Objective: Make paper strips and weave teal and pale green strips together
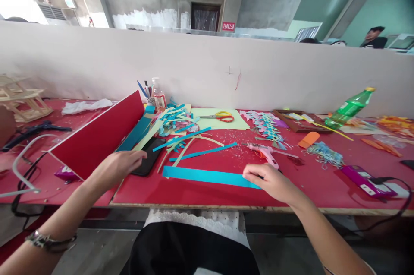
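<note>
My right hand [267, 180] is closed in a pinch on the right end of a wide blue paper strip [203, 175], which stretches leftward over the red table near its front edge. My left hand [121, 166] has its fingers pressed together at the lower end of a pale green paper strip [149, 134]. Beneath that hand is a black phone [149, 160], partly covered. Thin blue strips [203, 152] and curled pale green strips [187, 150] lie behind the wide one, in front of a heap of paper cuttings [176, 119].
Scissors [221, 116] rest on pale green paper [239, 122]. A pink glue gun [267, 155] lies right of centre. A red board [103, 137] leans at left. A green bottle [351, 106] and purple power strip [367, 181] are at right. A white partition [194, 67] stands behind.
</note>
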{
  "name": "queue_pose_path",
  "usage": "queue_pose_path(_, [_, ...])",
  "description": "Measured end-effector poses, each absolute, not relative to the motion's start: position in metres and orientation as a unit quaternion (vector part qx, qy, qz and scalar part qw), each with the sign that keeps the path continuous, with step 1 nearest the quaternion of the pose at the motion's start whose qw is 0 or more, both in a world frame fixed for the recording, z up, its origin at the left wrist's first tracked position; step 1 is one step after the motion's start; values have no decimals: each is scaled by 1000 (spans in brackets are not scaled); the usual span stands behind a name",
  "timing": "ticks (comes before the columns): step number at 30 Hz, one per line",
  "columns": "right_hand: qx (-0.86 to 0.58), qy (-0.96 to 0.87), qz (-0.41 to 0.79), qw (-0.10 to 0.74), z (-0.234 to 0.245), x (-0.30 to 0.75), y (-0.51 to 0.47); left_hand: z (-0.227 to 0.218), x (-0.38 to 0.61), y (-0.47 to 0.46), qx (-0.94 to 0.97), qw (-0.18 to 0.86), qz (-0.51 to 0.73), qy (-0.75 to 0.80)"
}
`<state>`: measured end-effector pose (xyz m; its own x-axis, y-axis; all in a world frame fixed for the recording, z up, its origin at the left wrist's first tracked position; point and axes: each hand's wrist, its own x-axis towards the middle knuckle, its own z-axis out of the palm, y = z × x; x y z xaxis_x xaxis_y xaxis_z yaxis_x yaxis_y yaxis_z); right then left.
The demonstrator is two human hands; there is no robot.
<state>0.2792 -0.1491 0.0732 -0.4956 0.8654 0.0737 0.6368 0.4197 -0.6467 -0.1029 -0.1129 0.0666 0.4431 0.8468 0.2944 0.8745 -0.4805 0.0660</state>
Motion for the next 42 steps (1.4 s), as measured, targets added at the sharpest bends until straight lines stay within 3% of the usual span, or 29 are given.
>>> queue_pose_path(3, [-441,-840,259,179,81,270,-156,77,-74,-121,-839,57,-183,-508])
queue_pose_path(10, [-380,-895,161,171,98,242,-158,98,28,-143,-944,-46,-181,-270])
queue_pose_path(18, [-384,-898,22,211,83,229,-152,79,31,-136,-933,-41,-179,-308])
queue_pose_path(26, [-374,-892,1,254,66,222,-140,78,9,-137,-902,-167,-189,-351])
queue_pose_path(31, [-465,-855,-24,229,48,266,-134,77,-24,-136,-898,-108,-141,-404])
queue_pose_path(36, [-453,-842,1,292,61,253,-145,80,-19,-137,-918,-40,-121,-376])
queue_pose_path(42, [-370,-910,77,172,75,203,-152,82,0,-147,-939,-8,-112,-326])
